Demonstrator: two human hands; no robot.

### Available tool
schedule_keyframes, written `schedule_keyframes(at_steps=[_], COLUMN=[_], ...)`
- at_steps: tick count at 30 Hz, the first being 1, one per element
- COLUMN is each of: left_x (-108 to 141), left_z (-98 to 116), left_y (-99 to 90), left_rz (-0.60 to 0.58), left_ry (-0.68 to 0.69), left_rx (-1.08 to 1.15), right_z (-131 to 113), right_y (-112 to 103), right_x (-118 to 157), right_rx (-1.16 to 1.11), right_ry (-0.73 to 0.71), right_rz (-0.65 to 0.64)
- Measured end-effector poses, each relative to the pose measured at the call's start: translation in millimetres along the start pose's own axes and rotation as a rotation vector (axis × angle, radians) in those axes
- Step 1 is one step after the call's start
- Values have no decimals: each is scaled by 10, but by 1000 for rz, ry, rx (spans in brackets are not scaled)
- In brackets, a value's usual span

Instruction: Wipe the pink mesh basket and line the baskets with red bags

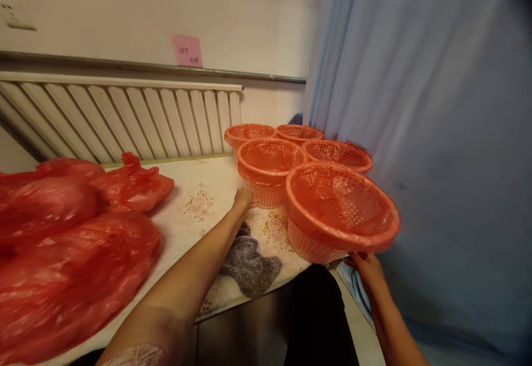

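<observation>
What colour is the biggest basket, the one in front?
The biggest basket is orange-red; it shows best in the head view.

A passage runs between red bags (91, 255) and clustered baskets (299, 170).

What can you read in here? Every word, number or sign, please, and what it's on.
Pink paper note on the wall, upper line: starts with what looks like "2"; the rest is too small and blurred.
Same note, lower line: handwritten marks, too blurred to read.
Red plastic baskets, red plastic bags, blue curtain: no text that I can see.
</observation>
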State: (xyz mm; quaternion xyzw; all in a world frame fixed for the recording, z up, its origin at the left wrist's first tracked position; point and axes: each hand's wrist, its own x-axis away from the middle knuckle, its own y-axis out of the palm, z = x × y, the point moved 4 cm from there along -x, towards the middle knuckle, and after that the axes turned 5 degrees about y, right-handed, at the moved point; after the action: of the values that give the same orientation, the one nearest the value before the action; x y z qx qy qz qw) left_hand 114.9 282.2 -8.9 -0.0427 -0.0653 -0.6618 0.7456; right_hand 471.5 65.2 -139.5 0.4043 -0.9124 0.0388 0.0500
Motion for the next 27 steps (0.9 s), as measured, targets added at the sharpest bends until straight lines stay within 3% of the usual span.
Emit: schedule_keyframes(at_steps=[6, 9, 12, 15, 20, 24, 27], left_x=[129, 261, 415, 546, 673, 804, 941], left_z=[-384, -595, -837, -1085, -1432, -1628, -1709], left_y=[-894, -1286, -1496, -1522, -1328, -1107, -996], left_rz=[95, 106, 74, -4, -153, -268, -356], left_ry=[56, 128, 187, 209, 171, 152, 167], left_rx=[-193, -340, -472, -544, -545, -416, -301], right_z=[197, 282, 347, 383, 403, 320, 214], right_y=[3, 298, 799, 1349, 2078, 2458, 2592], right_x=[410, 733, 1038, 1242, 1369, 1561, 1695], right_rx=[-46, 112, 293, 439, 605, 751, 973], right_ry=[85, 56, -22, -160, -311, -530, -700], right_rz=[26, -106, -306, -450, -477, -615, -601])
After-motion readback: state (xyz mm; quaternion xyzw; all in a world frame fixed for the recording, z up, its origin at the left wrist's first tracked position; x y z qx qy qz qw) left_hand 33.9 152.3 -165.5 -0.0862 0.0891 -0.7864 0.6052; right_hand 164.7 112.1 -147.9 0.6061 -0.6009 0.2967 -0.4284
